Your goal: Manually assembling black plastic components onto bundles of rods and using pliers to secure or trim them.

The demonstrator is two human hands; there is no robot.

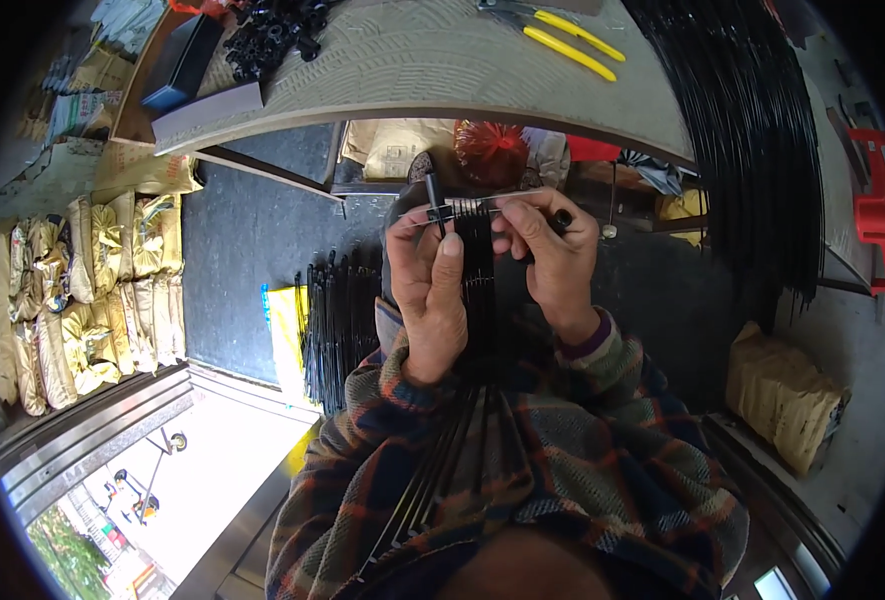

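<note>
A row of thin black rods [477, 260], which look like umbrella ribs, lies between my hands and fans down toward my lap. My left hand [430, 300] is closed around a short black tube [434, 190], its thumb pressed on it beside the ribs' upper ends. A thin metal wire [518, 195] crosses those ends from one hand to the other. My right hand [562, 255] pinches the wire between thumb and forefinger. A round-ended black piece [562, 218] shows at its curled fingers; how it is held is partly hidden.
Ahead stands a worktable [392, 85] with yellow-handled pliers [572, 45] and a heap of small black parts [267, 45]. Long black rods [752, 150] hang over its right side. A bundle of black rods [337, 330] stands at my left, near stacked sacks [102, 290]. A brown sack [787, 395] sits right.
</note>
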